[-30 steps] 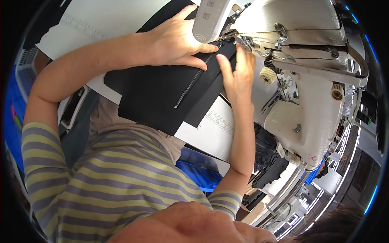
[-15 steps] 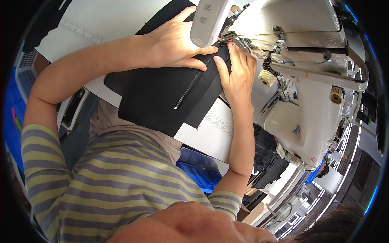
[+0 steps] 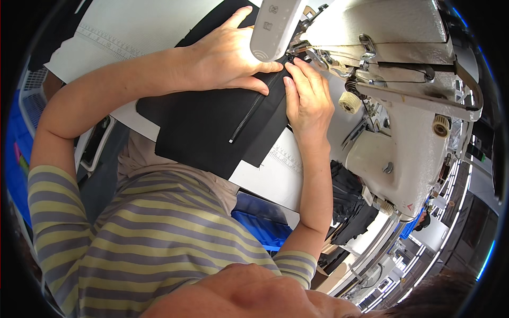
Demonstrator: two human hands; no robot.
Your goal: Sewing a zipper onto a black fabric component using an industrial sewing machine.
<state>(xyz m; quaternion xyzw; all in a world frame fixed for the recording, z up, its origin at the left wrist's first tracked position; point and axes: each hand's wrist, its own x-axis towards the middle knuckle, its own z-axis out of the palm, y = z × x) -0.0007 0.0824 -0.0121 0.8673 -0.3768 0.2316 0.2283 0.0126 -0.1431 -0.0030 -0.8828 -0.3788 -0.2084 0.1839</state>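
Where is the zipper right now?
In the head view, the zipper lies on the black fabric near mid-picture, slanting up and right toward the gap between the left hand and right hand, left of the sewing machine.

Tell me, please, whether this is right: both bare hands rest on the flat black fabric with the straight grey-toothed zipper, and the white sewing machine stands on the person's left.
Only the side is wrong: the head view shows the white sewing machine on the person's right. The left hand and right hand do rest on the flat black fabric with the straight grey-toothed zipper.
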